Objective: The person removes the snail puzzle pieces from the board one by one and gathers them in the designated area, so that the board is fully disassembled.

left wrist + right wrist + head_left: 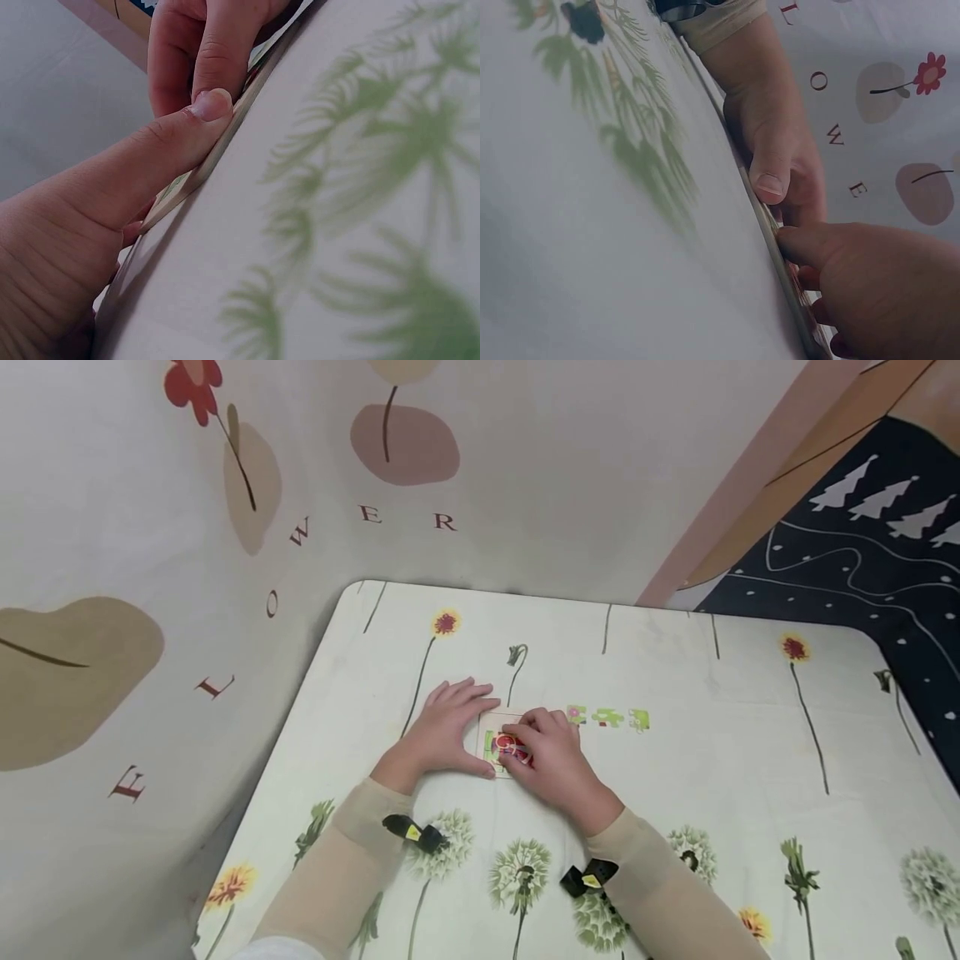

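Observation:
A small square puzzle board (pixel 492 719) with a pale frame and a red, green and purple picture lies flat on the table. My left hand (pixel 448 732) rests at its left side, fingers stretched out at the far corner. Its thumb (pixel 176 142) presses on the near edge. Over the picture, my right hand (pixel 557 760) has its thumb and index finger bent together around a reddish puzzle piece (pixel 507 744) on the board. The right fingers hide the board's right part. In the right wrist view the board (pixel 769 236) appears edge-on, with both thumbs at its near side.
Three loose green puzzle pieces, a pink-flowered one (pixel 576 714), a middle one (pixel 607 717) and a right one (pixel 639 719), lie in a row right of the board. The flower-printed cloth (pixel 712 760) covers the table, whose far edge meets a printed curtain (pixel 525 527).

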`<control>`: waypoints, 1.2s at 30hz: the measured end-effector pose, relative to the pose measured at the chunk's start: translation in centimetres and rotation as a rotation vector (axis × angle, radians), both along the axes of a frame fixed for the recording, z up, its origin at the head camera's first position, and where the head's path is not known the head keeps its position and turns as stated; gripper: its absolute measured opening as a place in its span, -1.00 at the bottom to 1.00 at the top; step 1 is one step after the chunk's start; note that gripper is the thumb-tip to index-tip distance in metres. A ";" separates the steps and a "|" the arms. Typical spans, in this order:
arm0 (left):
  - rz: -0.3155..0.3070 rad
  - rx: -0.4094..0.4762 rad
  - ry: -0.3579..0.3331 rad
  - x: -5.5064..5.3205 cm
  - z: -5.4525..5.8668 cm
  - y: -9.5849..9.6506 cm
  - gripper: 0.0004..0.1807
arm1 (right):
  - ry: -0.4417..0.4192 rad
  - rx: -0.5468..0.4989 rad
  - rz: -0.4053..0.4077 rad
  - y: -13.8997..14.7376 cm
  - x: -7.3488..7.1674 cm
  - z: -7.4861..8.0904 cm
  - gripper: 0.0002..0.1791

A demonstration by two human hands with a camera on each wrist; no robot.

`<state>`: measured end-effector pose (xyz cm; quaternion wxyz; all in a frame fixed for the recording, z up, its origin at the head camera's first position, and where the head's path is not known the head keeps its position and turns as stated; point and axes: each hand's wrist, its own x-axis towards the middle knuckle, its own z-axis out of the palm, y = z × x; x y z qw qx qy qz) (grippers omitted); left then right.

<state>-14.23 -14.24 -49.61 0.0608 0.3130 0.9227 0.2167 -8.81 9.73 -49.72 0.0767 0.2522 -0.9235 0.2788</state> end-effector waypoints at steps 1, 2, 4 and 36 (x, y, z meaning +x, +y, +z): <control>0.001 0.000 -0.001 0.0 0.0 0.0 0.31 | -0.004 -0.001 -0.001 0.0 0.0 0.0 -0.58; 0.002 -0.001 -0.002 0.0 0.0 0.0 0.31 | -0.007 -0.003 -0.001 -0.1 0.0 0.0 -0.59; 0.002 -0.002 -0.002 0.0 0.0 0.0 0.32 | -0.019 -0.011 -0.003 -0.1 0.0 0.1 -0.60; -0.001 0.003 0.003 -0.1 -0.2 0.0 0.31 | -0.169 -0.058 -0.090 -0.8 0.2 0.6 -0.64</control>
